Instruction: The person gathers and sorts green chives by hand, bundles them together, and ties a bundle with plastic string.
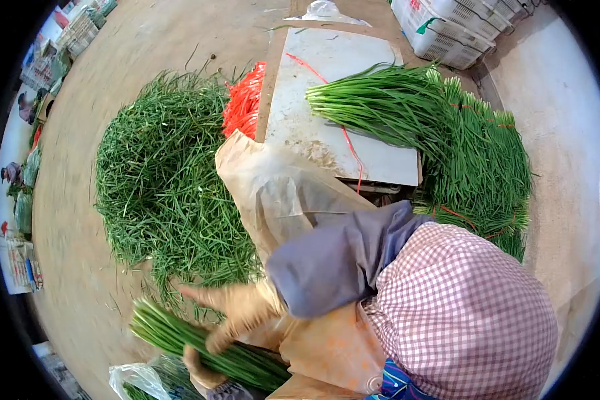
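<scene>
Head view puts our left hand [203,370] nearest, closed round the lower side of a garlic chive bundle [180,333], which slants at our front left with its pale stem ends outward and its leaves running back against the tan apron [333,340]. We judge that a slack grip there could let the stalks fan apart and slide to the floor, since we see no tie on the bundle; too hard a squeeze could crush the stems. Our right hand [243,307], in what looks like a tan glove, reaches across the body, the arm in its grey sleeve [330,267] sharply bent, fingers spread and blurred, one pointing outward and a lower one over the leaves; whether it presses them, we cannot tell. A careless sweep of it might knock stalks out of line. Just beside the bundle, the clear plastic bag [137,379] could snag stem ends. Farther out lies the loose heap of greens [170,173], where any dropped stalks could get lost. Beyond, red ties [245,100] sit against the white board [293,100]; on it, more chives [380,103] overhang toward the stacked bundles [493,160], and a leaf caught there could drag others off.
</scene>
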Tool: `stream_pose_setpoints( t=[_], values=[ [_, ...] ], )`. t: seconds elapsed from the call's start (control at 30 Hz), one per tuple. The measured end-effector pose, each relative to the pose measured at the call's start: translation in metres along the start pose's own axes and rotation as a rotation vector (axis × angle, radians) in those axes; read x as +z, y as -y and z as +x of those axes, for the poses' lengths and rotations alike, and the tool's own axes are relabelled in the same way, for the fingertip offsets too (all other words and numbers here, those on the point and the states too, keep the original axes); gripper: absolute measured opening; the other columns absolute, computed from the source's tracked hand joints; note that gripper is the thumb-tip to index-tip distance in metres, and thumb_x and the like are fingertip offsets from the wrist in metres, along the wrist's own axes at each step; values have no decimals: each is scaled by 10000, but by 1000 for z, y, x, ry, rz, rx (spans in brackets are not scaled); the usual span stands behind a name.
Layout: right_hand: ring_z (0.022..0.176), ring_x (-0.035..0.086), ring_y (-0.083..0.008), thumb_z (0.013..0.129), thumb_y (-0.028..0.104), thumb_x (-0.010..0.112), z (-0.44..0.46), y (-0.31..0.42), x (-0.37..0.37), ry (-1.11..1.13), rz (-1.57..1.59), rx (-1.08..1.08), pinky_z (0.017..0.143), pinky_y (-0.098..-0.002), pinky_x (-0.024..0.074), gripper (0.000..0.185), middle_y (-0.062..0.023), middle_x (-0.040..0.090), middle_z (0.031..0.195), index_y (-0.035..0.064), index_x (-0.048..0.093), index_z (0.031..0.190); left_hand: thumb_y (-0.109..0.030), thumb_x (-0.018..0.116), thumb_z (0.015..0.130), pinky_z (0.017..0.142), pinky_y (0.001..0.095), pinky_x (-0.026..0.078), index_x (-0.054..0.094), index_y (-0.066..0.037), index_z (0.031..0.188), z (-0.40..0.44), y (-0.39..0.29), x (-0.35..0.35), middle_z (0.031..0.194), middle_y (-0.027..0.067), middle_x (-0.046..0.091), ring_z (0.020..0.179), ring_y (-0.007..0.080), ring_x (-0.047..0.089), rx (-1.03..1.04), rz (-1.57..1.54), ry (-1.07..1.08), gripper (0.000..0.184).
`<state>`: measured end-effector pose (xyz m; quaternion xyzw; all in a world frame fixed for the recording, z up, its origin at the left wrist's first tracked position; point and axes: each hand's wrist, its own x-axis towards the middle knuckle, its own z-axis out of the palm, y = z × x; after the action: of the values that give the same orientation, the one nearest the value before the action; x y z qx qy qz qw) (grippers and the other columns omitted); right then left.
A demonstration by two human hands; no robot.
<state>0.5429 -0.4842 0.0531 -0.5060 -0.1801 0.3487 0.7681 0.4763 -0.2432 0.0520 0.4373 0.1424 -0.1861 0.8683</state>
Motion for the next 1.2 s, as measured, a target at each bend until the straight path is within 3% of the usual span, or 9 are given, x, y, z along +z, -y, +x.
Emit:
stream_pose_setpoints(
  t=[0.03,0.23,0.37,0.47,0.57,0.73,0.83,1.07,1.2],
  values=[
    [1315,416,-251,697,289,877,-6,-5,18,76,402,-65,1077,-347,338,1238,-146,499,1366,128,-11,1545,-247,582,910,888,427,553,470,28,1318,10,-5,40,1177,221,585,1071,340,594,75,15,-130,505],
    [1261,476,-218,695,119,838,-32,52,1,-165,352,-497,1082,-355,368,943,-102,526,1339,92,290,1462,-240,552,890,1030,420,452,538,32,1268,93,28,186,1274,211,556,1194,316,534,1095,339,-144,466],
    [1293,418,-170,611,-18,852,-63,120,-86,-116,53,-422,1088,-339,361,1102,-57,436,1440,123,211,1496,-90,538,897,1068,422,415,509,35,1302,114,4,271,1331,195,520,1209,298,522,586,245,33,425],
    [1175,518,-175,675,62,802,-137,176,-135,-187,-198,-269,1040,-333,393,782,-72,586,1266,12,449,1371,-194,672,874,1035,389,431,432,35,1366,132,28,337,1335,154,522,1181,248,532,266,-134,328,593],
    [1033,579,-182,623,123,765,-203,207,-181,-329,-638,-34,932,-319,458,750,-98,646,1097,-2,487,1309,-427,654,899,955,417,461,528,-71,1270,142,79,359,1199,87,622,1060,230,600,335,259,379,530],
    [1109,583,-233,652,96,795,-267,126,-257,-464,-1448,-196,936,-330,482,943,-108,592,1206,84,323,1468,-430,700,866,983,468,429,399,-44,1379,182,180,350,1416,169,428,1249,322,457,-457,273,381,709],
    [1036,584,-320,623,211,786,-267,76,-269,-476,-1754,520,858,-390,495,1074,-151,573,1066,95,194,1512,-375,658,901,911,416,484,445,-25,1337,200,225,334,1309,175,503,1120,299,542,-572,229,217,599],
    [973,613,-290,676,431,786,-257,101,-236,-393,-1949,864,792,-413,499,1046,-135,597,1049,50,255,1493,-364,664,891,613,306,523,529,-23,1192,213,234,327,1113,132,572,853,206,599,-742,475,321,474],
    [911,641,-305,759,480,716,-257,131,-262,-574,-1862,296,822,-415,511,724,-148,635,998,25,528,1290,-490,715,827,631,316,544,493,-35,1244,211,230,333,1050,135,543,852,240,605,-760,466,291,656]
  ],
)
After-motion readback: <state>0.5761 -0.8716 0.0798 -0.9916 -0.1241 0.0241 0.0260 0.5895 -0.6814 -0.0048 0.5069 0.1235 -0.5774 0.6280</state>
